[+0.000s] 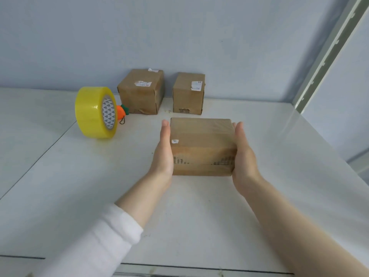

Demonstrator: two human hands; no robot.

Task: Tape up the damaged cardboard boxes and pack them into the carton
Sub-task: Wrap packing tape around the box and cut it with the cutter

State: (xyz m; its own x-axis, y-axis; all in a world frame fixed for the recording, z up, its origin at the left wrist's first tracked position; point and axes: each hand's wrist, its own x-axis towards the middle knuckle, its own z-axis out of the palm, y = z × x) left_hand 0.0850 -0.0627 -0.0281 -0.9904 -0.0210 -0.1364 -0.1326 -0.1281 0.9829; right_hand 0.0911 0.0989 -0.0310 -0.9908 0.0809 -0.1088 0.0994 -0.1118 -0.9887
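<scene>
Pale blue wall (pixel 179 37) backs the white bench (pixel 79 186); the near box (pixel 201 146), glossy with tape, sits squarely between flat palms; left hand (pixel 162 154) and right hand (pixel 244 156) press its sides, fingers straight, a clamping grip; squeeze evenly, keep it level; no carton shows.

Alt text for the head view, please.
The left hand and right hand press flat against the sides of a taped box over a white table. Behind stand two more boxes by the wall, a yellow tape roll and orange carrot toy to their left.
</scene>
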